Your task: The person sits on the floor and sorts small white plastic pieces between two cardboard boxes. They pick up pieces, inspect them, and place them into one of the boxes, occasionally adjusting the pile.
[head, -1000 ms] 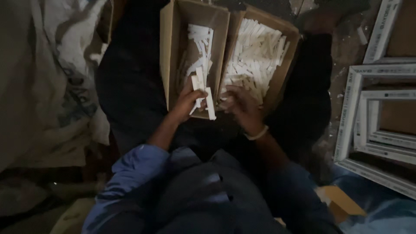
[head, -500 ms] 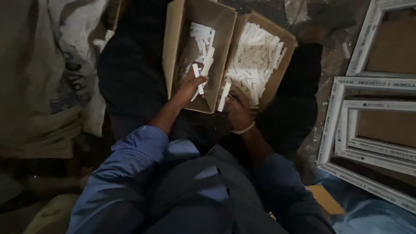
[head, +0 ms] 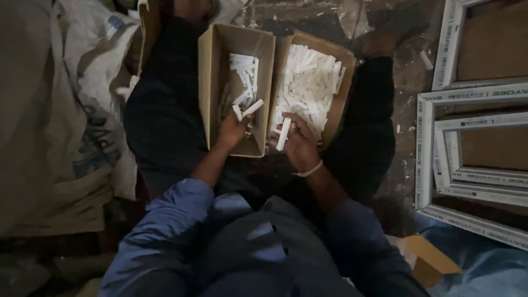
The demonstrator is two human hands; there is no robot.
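White plastic pieces (head: 248, 108) pinched in left hand (head: 234, 131), over near end of left cardboard box (head: 212, 82); long axes tilted. Right hand (head: 300, 144) grips one white stick (head: 284, 135), near-upright, at right box (head: 344, 93) edge. White frames (head: 440, 159) well apart, right

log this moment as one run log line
left hand: holds white pieces over left box | right hand: holds white piece by right box, fuller

A small workshop is shown — white window frames (head: 473, 159) are stacked on a dirty floor (head: 404, 82), cardboard boxes (head: 236, 88) are filled with little white plastic pieces (head: 308, 88), and old sacks (head: 60, 126) are piled nearby.
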